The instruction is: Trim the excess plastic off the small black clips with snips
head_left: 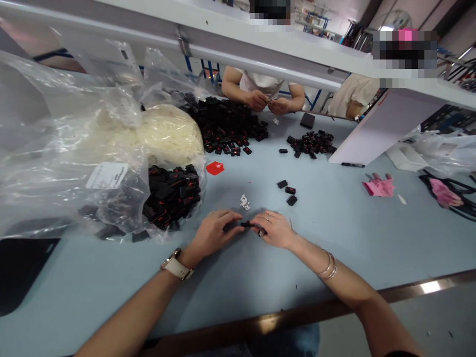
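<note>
Black part (246, 224) between your hands, just short of small white pieces (245, 202) on the blue table (372, 233).
It could slip if your pinch loosens, scattering those pieces. Your right hand (274, 229) pinches one end, fingers nearly together; your left hand (213, 232) curls at the other, thumb and forefinger slightly parted, contact unclear.

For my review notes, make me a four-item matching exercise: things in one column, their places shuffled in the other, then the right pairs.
Things:
1. Watch
2. Red tag
3. Pen
4. Handled black part

Places:
A. At the foot of the white divider
B. Between the left hand and the right hand
C. On the left wrist
D. Beside the clear plastic bag

Pairs: 1-C, 2-D, 3-A, 4-B
</note>
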Motion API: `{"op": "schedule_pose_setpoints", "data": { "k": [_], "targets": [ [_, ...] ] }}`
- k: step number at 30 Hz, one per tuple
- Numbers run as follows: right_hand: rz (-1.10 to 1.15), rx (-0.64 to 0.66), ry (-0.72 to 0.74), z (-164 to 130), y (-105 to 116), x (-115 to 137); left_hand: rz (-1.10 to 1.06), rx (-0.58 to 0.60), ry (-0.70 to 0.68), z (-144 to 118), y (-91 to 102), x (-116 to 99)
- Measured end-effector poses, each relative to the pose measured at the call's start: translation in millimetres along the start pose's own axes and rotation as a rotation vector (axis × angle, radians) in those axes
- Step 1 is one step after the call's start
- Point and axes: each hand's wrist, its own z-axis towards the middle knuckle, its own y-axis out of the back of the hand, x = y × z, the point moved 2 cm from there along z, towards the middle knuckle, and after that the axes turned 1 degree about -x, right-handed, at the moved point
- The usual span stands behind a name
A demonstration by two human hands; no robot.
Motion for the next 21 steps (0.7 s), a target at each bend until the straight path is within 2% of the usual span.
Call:
{"op": "schedule_pose_setpoints", "data": {
  "k": [3,11,16,18,21],
  "targets": [
    [0.008,0.004,0.004,2,0,1,-0.027,0.012,-0.054,0,-1.7,-1],
    [0.095,0.076,-0.075,10,3,0,-0.009,0.027,-0.046,1,-3.1,-2],
    [0.024,-0.041,-0.348,25,-5,-15,-0.019,0.022,0.059,1,0.8,-4],
    [-0.036,-0.023,-0.433,31,-9,-20,-0.022,0.009,0.1,0,2.4,-5],
    [-0.105,0.06,-0.459,36,-12,-20,-0.029,-0.001,0.129,-1,2.8,-5]
  ]
}}
